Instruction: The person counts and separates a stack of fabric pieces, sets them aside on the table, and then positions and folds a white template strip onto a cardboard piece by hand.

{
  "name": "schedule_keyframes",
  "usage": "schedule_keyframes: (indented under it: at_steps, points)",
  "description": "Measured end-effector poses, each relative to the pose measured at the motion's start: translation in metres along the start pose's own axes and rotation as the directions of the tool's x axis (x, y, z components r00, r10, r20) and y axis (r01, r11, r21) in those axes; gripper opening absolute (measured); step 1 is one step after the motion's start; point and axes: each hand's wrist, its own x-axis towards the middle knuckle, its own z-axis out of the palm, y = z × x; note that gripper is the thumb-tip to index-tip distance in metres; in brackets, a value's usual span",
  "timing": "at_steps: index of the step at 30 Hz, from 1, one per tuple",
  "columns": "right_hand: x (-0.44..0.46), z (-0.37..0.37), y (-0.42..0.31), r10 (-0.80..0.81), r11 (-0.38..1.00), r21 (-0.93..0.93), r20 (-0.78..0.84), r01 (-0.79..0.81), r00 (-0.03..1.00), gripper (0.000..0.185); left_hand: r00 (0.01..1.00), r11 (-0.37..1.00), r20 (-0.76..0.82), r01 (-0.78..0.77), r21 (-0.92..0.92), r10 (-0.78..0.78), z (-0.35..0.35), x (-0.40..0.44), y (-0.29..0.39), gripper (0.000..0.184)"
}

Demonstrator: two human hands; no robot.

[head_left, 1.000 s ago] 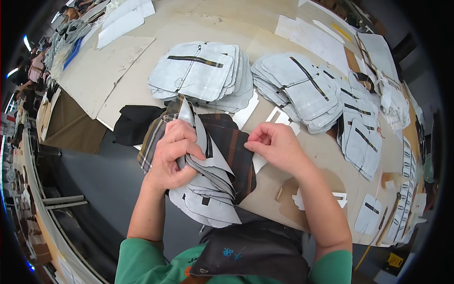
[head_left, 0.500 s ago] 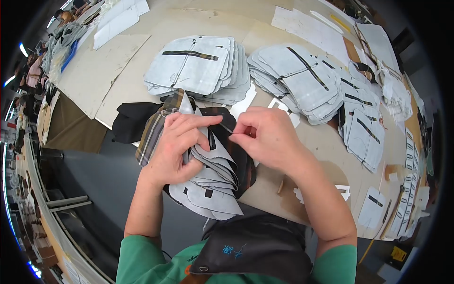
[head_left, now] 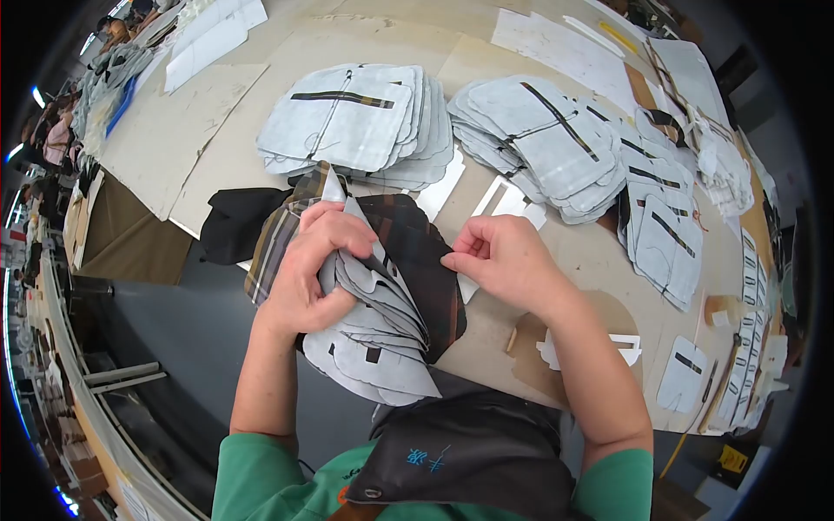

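Note:
My left hand (head_left: 326,260) is closed around a folded bundle of grey-backed fabric panels (head_left: 378,317), which fan out below the fingers. Plaid cloth (head_left: 276,252) shows on the bundle's left side. Right of the bundle lies a dark plaid fabric panel (head_left: 426,260), face up. My right hand (head_left: 504,265) is in a pinch, fingertips at the right edge of this dark panel. What sits between thumb and forefinger is too small to make out. A black piece of cloth (head_left: 239,226) lies left of the bundle.
Stacks of pale panels with dark slits stand at the back, one stack (head_left: 339,122) in the middle and another (head_left: 556,148) to its right. More slitted panels (head_left: 665,234) lie farther right. A white slotted template (head_left: 499,204) lies beyond my right hand. The table edge (head_left: 187,227) is at left.
My right hand has moved slightly right and down, away from my left forefinger. That forefinger was stretched out beside a thin dark strip and is now curled onto the bundle.

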Motion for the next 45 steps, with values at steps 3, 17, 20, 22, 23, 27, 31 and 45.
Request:
schedule_keyframes:
  at_steps: [3, 17, 20, 22, 23, 27, 31, 45]
  points:
    - [0.002, -0.002, -0.015, -0.049, 0.983, 0.181, 0.08, 0.034, 0.996, 0.019, 0.988, 0.989, 0.038, 0.147, 0.02, -0.148, 0.0, 0.005, 0.013, 0.038]
    - [0.025, 0.004, -0.008, 0.168, 0.958, 0.195, 0.202, -0.208, 0.965, 0.018, 0.996, 0.981, -0.034, -0.074, 0.181, 0.081, -0.006, 0.004, 0.003, 0.025]
    - [0.033, 0.016, -0.009, 0.094, 0.984, 0.145, 0.076, -0.104, 0.993, 0.021, 0.995, 0.978, -0.045, -0.078, 0.191, 0.088, -0.011, 0.001, 0.001, 0.025]
    - [0.039, 0.019, -0.014, 0.089, 0.981, 0.172, 0.003, -0.088, 0.996, 0.022, 0.999, 0.98, -0.024, -0.037, 0.197, 0.042, -0.01, -0.004, 0.001, 0.024]
    - [0.04, 0.019, -0.015, 0.089, 0.981, 0.172, 0.004, -0.088, 0.996, 0.022, 1.0, 0.98, -0.005, 0.004, 0.201, -0.003, -0.01, -0.006, 0.001, 0.023]
    - [0.041, 0.024, -0.021, -0.109, 0.988, 0.102, -0.094, 0.119, 0.99, 0.019, 1.0, 0.981, 0.003, 0.002, 0.196, -0.003, -0.005, 0.002, 0.005, 0.021]
    - [0.041, 0.029, -0.037, -0.289, 0.926, 0.256, 0.004, 0.278, 0.957, 0.016, 0.999, 0.989, 0.032, 0.012, 0.146, -0.017, -0.005, 0.008, 0.006, 0.02]
    - [0.009, 0.011, -0.02, 0.035, 0.993, -0.116, 0.219, -0.01, 0.975, 0.016, 1.0, 0.999, -0.018, -0.021, 0.044, 0.022, -0.009, -0.006, -0.006, 0.016]
